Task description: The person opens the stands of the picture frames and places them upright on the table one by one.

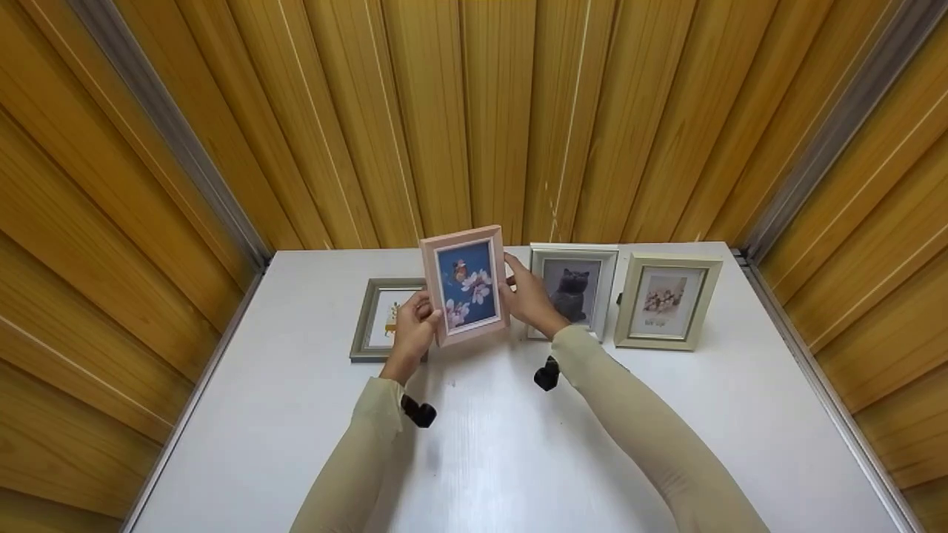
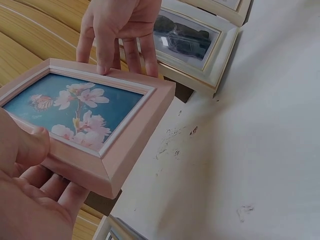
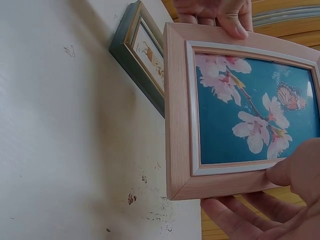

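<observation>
Above the rear part of the white table [image 1: 474, 459], a pink picture frame [image 1: 468, 285] is held between two hands, its glazed face, with blossoms on a blue ground, turned toward the wearer and tilted slightly to one side. The left hand [image 1: 413, 329] grasps one long side near its lower end, thumb on the front moulding and fingers behind; the right hand [image 1: 532, 300] grasps the opposite long side in the same manner, as both wrist views confirm. To the left, a grey-green frame [image 1: 361, 322] is partly hidden by the left hand and the pink frame; to the right are a silver frame [image 1: 574, 277] with a grey cat, partly covered by the right hand, and, beyond it, a cream frame [image 1: 666, 302], both upright. The step in hand may be judged as carrying or positioning the pink frame in the gap between its neighbours, with placement not yet made. The next move would probably call for straightening the tilt, keeping the fingers clear of the silver frame, and lowering the bottom edge evenly before either hand lets go.
</observation>
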`<action>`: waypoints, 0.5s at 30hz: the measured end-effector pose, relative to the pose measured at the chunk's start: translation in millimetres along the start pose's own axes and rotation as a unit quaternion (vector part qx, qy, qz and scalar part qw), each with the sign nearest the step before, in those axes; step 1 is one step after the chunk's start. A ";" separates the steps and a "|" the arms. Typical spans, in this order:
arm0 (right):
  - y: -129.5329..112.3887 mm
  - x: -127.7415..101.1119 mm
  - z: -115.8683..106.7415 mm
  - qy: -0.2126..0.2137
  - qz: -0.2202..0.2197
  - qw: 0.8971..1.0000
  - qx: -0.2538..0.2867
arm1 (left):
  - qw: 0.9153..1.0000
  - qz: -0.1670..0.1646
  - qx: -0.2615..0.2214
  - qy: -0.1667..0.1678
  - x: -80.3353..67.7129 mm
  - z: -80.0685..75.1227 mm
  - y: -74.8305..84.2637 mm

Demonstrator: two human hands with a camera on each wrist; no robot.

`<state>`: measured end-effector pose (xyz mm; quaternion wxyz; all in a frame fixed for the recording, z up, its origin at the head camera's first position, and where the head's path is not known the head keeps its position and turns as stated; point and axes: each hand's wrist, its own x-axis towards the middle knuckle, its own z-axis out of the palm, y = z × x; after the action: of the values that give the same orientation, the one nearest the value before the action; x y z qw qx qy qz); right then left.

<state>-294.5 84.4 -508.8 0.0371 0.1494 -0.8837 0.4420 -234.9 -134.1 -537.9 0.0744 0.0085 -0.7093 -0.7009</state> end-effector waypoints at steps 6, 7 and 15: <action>0.5 0.1 1.9 0.010 -0.004 1.000 0.003 | 1.000 0.007 0.006 -0.001 1.0 -1.3 -2.5; 0.5 0.0 2.0 0.009 -0.002 1.000 0.003 | 1.000 0.008 0.009 -0.001 1.1 -0.9 -2.3; -4.6 -2.2 1.3 0.003 0.030 0.999 0.011 | 0.992 0.033 0.120 0.023 2.9 8.4 4.9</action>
<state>-290.9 81.3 -506.5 0.0248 0.1221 -0.8827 0.4530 -238.3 -126.0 -532.8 0.1121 0.0097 -0.7861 -0.6078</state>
